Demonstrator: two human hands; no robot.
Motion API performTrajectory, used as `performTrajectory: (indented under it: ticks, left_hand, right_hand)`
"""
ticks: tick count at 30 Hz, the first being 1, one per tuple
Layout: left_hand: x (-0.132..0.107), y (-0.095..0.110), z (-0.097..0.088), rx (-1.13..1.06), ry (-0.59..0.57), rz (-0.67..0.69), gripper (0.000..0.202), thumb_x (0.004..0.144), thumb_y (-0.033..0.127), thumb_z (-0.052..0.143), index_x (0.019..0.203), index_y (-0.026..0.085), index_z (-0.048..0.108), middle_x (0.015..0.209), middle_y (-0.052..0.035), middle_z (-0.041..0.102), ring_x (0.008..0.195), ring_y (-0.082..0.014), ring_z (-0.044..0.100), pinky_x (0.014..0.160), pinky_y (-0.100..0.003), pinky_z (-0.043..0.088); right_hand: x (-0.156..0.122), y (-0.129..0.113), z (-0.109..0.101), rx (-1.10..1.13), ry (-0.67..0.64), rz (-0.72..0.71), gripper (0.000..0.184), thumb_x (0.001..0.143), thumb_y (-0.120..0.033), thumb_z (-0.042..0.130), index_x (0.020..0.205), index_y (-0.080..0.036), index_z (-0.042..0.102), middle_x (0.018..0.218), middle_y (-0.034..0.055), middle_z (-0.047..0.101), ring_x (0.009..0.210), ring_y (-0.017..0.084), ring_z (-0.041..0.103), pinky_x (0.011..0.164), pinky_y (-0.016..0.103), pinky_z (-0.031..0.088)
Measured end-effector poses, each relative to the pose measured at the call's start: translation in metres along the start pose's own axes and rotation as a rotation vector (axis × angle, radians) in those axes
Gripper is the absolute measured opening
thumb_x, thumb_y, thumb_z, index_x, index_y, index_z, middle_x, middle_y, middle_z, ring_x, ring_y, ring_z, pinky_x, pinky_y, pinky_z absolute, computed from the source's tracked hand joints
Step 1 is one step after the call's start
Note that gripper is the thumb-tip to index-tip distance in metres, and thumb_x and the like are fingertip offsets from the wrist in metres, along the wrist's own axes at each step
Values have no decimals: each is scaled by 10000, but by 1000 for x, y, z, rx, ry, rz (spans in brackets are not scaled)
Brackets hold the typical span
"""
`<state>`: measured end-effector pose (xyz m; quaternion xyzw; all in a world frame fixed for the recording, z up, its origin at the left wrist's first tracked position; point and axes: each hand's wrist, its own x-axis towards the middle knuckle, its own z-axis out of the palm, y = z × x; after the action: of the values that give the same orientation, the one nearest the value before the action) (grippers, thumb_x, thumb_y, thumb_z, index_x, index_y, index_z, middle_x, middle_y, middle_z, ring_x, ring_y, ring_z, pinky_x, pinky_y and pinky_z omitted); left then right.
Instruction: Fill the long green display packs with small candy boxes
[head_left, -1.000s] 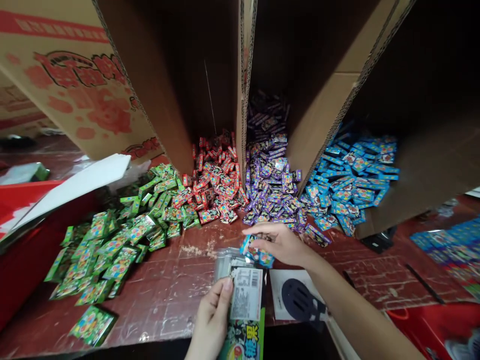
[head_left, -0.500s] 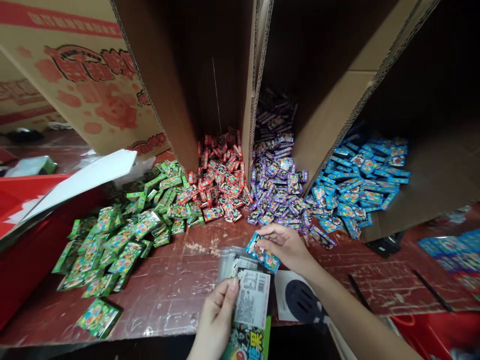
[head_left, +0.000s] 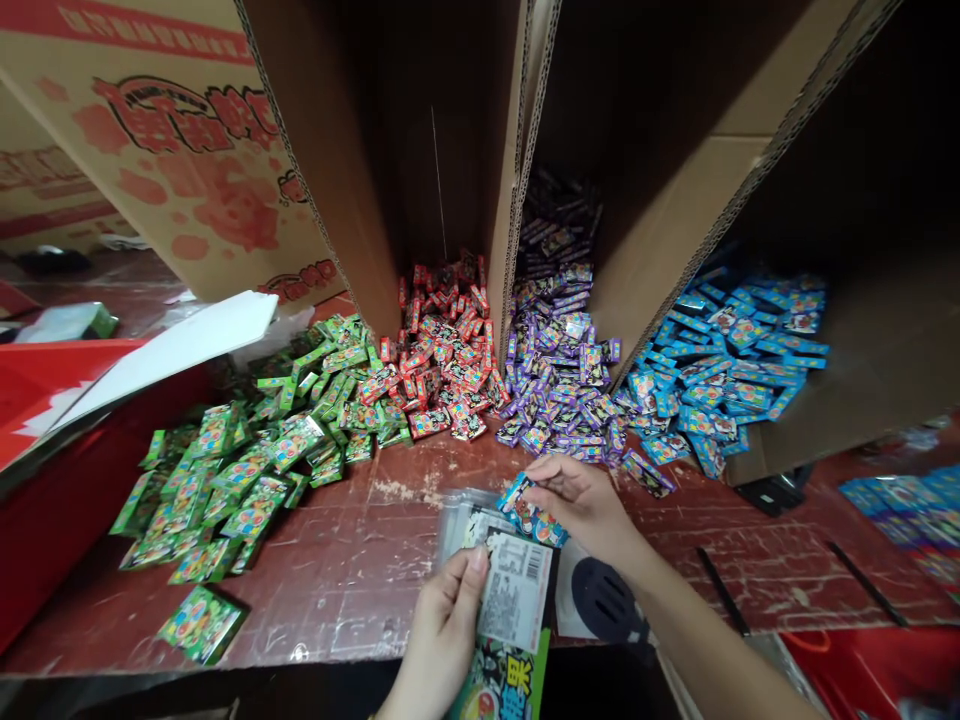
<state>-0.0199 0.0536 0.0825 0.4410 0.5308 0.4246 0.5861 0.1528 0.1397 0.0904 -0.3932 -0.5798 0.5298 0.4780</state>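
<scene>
My left hand (head_left: 442, 625) pinches the edge of a clear plastic bag (head_left: 501, 590) with a white barcode label and a green printed bottom, held over the table's near edge. My right hand (head_left: 581, 500) is closed on a few blue candy packets (head_left: 534, 512) and holds them at the bag's open top. Just beyond lie piles of small packets: green (head_left: 247, 470), red (head_left: 439, 365), purple (head_left: 559, 380) and blue (head_left: 720, 370).
Tall open cardboard boxes (head_left: 360, 180) stand behind the piles, with red, purple and blue packets spilling out of them. A white sheet with a black oval (head_left: 600, 600) lies under my right wrist. A red box (head_left: 45, 440) stands left; more blue packets (head_left: 907, 510) lie far right.
My right hand has drawn the blue packets a little nearer, down to the bag's mouth. My left hand keeps its hold on the bag. The view has shifted slightly.
</scene>
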Motion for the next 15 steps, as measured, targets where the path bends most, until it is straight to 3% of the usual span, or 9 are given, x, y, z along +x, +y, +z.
performTrajectory:
  ticks: [5,9,12,13,15]
  left_hand:
    - [1,-2,4,66,-12,30,366,850,472,464,654,172,539,597,21,461,590,-140,392,551,-214,334]
    - [2,-1,0,0,47,19,371,833,495,475,749,162,614,652,-9,574,653,-174,477,608,-231,389]
    - [3,1,-6,-59,94,11,361,790,511,536,814,166,638,703,-19,623,665,-186,514,633,-244,423]
    - [4,1,-8,-78,104,9,352,777,511,556,819,170,637,712,-17,629,665,-185,522,644,-246,432]
    - [5,1,-12,-130,97,-16,336,757,510,586,798,178,624,693,-6,623,643,-172,524,634,-241,437]
  right_hand:
    - [6,-15,-6,-193,-226,66,117,730,-303,691,752,-194,657,788,24,628,735,160,601,674,284,476]
    - [-6,-17,3,-291,-230,-51,168,702,-335,724,638,-190,669,948,44,578,879,190,584,797,316,449]
    - [-10,-9,7,-283,-286,-100,189,662,-366,752,605,-214,654,963,32,588,812,196,600,742,324,493]
    - [-5,-4,5,-296,-262,-128,163,696,-363,723,638,-226,659,969,34,598,822,204,602,753,336,497]
    - [17,6,-8,-397,-85,-203,85,805,-300,607,804,-244,670,1032,60,601,955,234,574,864,392,454]
